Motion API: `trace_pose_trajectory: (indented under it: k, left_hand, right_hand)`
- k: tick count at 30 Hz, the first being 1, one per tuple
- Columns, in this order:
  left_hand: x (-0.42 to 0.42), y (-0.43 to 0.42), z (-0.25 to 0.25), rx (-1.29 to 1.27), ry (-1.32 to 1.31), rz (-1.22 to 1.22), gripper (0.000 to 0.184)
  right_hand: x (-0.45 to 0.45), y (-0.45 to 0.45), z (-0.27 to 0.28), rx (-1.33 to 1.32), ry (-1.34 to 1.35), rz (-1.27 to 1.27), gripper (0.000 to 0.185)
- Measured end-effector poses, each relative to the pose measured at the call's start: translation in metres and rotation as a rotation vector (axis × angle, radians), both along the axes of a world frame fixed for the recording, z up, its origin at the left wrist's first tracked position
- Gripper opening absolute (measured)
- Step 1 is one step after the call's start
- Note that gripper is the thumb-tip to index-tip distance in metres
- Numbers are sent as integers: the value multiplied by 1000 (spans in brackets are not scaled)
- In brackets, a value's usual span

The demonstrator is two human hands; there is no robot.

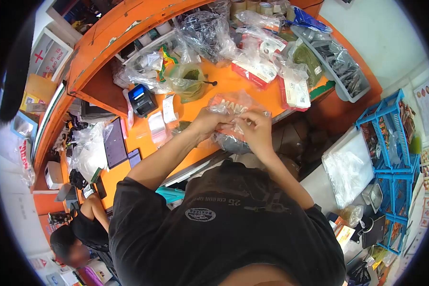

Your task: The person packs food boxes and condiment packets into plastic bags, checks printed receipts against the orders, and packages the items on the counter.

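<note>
Both hands meet over a clear plastic bag (233,142) at the orange counter's front edge. Pale pieces and something orange-red show through or under its plastic, and its lower part looks dark. My left hand (209,122) has its fingers closed on the bag's plastic from the left. From the right, my right hand (256,129) pinches the same plastic, its fingertips close to those of my left hand. Small details between the fingertips are too small to tell.
The orange counter (191,110) bears a card terminal (142,100), a bag of green stuff (191,82), red-white boxes (294,93) and a grey bin (341,66). A tablet (115,143) lies left. Blue racks (391,167) stand right. Another person (88,229) is at lower left.
</note>
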State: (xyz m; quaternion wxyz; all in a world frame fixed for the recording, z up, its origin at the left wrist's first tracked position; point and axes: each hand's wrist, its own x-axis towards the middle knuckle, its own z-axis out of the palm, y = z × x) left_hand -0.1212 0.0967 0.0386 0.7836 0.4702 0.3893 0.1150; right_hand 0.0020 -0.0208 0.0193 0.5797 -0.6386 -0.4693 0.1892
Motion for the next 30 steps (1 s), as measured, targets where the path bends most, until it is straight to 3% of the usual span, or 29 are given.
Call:
trace_pose_trajectory:
  k: [4,16,19,20,21,22,23,24,26,28,30]
  left_hand:
    - [-1,-10,14,43,-2,30,26]
    - [0,-11,-4,114,-43,53,18]
    - [-7,-10,-16,349,13,-27,15]
    - [-16,-9,-40,732,-208,-84,13]
    - [-12,-15,-30,977,-176,-15,13]
    - [-13,-22,-27,751,-216,5,12]
    - [-13,-28,-14,856,-153,-37,14]
    - [-13,-22,-41,1027,-243,46,14]
    - [-5,-25,-26,1233,-225,-11,9]
    - [1,-22,-24,976,-189,-28,7]
    - [-8,-22,-23,780,-117,-26,9]
  right_hand:
    - [7,9,-8,31,-10,-37,7]
    - [2,4,-2,-109,-332,-35,16]
    - [3,5,-9,-77,-193,14,13]
    - [13,3,-9,53,-375,15,11]
    - [2,12,-17,158,-564,46,11]
    - [-5,13,-24,81,-292,-86,10]
    - [-9,10,-17,12,-150,-108,9]
    - [-8,5,-8,40,-184,-144,9]
    - [2,-3,-4,108,-170,-168,10]
    - [0,1,-7,182,-60,-99,10]
    - [2,-10,19,207,-182,-117,21]
